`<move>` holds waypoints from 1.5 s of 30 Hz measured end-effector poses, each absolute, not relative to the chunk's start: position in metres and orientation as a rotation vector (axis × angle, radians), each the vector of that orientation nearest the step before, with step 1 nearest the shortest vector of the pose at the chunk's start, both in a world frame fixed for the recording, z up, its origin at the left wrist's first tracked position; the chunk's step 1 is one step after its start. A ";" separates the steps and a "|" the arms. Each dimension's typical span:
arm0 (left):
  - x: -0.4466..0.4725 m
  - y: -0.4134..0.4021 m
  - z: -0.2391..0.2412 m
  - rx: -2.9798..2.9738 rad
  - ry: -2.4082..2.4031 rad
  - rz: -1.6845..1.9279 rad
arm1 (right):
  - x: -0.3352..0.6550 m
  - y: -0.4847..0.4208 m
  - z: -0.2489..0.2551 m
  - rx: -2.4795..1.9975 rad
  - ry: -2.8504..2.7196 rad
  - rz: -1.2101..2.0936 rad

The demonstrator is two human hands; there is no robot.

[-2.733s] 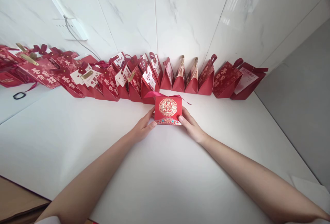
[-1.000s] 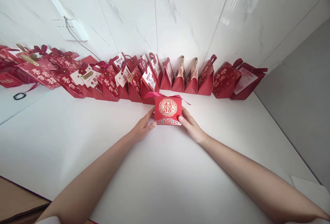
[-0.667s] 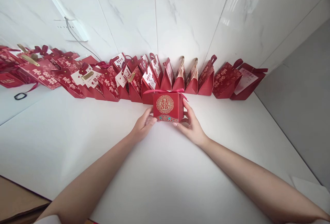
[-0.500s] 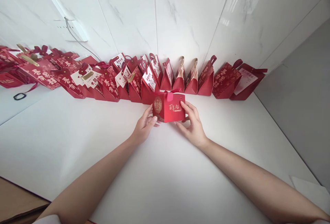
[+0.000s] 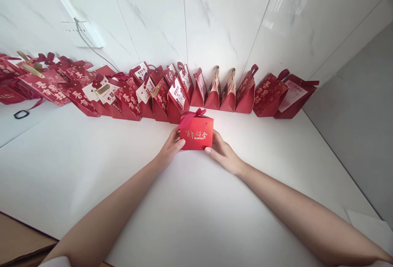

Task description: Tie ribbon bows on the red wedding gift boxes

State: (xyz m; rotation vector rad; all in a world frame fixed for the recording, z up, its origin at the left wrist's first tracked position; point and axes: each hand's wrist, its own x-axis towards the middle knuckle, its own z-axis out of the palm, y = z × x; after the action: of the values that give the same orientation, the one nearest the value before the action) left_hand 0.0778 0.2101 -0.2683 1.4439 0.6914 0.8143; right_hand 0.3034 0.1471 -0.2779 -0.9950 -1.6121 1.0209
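Note:
A small red gift box (image 5: 197, 133) with a red ribbon bow on top stands on the white table (image 5: 196, 201). The side facing me bears a line of gold characters. My left hand (image 5: 170, 146) grips the box's left side, fingers curled against it. My right hand (image 5: 221, 152) holds its right side, thumb at the lower front corner. Both forearms reach in from the bottom of the view.
A long row of red gift bags (image 5: 172, 91) with handles and tags lines the white marble wall (image 5: 215, 17). More red bags (image 5: 46, 84) are piled at the far left. A wall socket with a cable (image 5: 82, 33) is above them. A grey floor (image 5: 362, 107) lies beyond the table's right edge.
Both hands lifted the box and turned it round. The face with the round gold emblem swung away to the left, and the side with gold characters now faces me.

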 end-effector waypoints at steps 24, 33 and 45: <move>0.075 0.215 -0.272 1.433 0.765 0.733 | 0.305 0.149 -0.279 -1.013 -1.584 1.015; 0.076 0.214 -0.269 1.421 0.776 0.731 | 0.305 0.150 -0.282 -1.020 -1.589 1.012; 0.077 0.215 -0.270 1.417 0.775 0.730 | 0.305 0.150 -0.280 -1.024 -1.594 1.011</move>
State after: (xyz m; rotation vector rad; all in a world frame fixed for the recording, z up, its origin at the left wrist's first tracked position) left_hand 0.0768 0.2147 -0.2703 1.4168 0.7748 0.7298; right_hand 0.3052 0.1495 -0.2800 -1.0240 -1.5944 1.0113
